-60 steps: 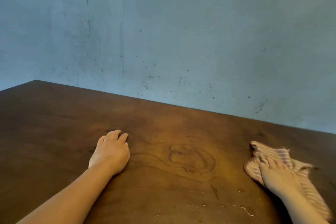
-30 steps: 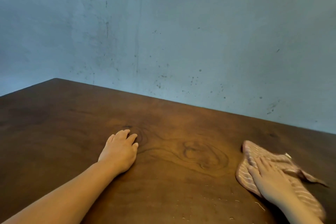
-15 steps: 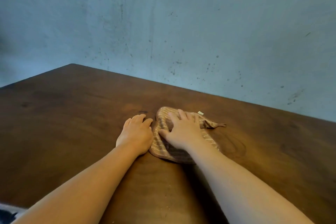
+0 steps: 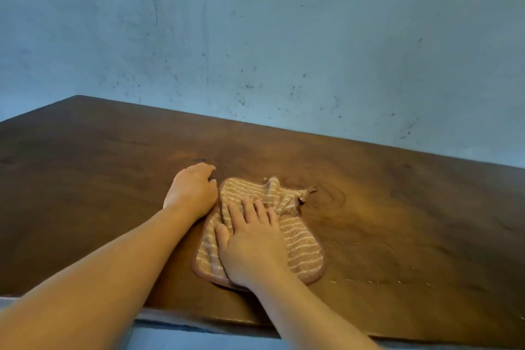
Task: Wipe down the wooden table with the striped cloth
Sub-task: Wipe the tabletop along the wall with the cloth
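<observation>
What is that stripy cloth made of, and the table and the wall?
The striped cloth looks like soft terry fabric: fuzzy ribbed stripes, stitched edge. The table seems to be dark wood with a slight sheen: swirling grain shows. The wall looks like matte painted plaster or concrete, speckled and scuffed.

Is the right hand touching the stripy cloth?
Touching. The head view shows the right hand lying flat on top of the striped cloth, fingers spread over its folds, with no gap showing.
</observation>
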Demonstrator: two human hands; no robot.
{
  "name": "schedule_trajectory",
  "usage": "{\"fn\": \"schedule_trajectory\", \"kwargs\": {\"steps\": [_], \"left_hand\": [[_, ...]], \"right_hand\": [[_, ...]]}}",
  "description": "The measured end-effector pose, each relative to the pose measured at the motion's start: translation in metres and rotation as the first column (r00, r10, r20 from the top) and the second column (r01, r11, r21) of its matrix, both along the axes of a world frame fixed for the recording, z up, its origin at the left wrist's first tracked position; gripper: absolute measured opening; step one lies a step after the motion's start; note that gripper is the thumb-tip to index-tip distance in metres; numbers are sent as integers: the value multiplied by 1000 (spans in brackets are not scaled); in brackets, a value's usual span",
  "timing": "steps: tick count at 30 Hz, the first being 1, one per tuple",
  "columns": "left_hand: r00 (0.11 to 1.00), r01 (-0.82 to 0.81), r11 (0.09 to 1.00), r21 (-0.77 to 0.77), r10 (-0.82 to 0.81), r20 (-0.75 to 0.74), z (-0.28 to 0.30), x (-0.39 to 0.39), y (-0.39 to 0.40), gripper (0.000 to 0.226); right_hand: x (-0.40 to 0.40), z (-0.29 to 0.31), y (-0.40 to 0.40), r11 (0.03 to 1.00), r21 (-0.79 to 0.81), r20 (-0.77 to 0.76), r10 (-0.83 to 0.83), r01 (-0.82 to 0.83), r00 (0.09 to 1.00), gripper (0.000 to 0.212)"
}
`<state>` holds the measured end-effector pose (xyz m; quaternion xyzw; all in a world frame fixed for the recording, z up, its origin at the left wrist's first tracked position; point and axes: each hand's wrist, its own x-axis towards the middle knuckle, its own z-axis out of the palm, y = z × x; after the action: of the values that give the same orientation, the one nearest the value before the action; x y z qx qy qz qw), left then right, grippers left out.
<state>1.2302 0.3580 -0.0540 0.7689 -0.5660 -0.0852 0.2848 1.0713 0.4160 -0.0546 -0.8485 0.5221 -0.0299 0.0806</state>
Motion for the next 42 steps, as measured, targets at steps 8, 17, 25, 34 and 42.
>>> {"fn": "schedule_trajectory", "kwargs": {"steps": [8,17,25,34,42], "left_hand": [[992,35,999,-3,-34,122,1,-23,37,38],[954,100,982,160,-140,267,-7,-94,55,60],[953,115,974,195,-163,254,1,-99,64,60],[984,102,984,147,-121,128,-2,-91,58,45],[987,84,985,152,-103,122,-1,-92,59,46]], "right_hand": [[-25,4,34,1000,12,-2,18,-18,1000,65],[-176,11,23,986,-53,-86,-163,159,983,60],[-250,-1,-16,847,-44,-71,-531,529,844,56],[-97,-3,12,988,-44,-53,-151,149,987,65],[-201,12,31,996,41,-11,-85,85,996,69]]}}
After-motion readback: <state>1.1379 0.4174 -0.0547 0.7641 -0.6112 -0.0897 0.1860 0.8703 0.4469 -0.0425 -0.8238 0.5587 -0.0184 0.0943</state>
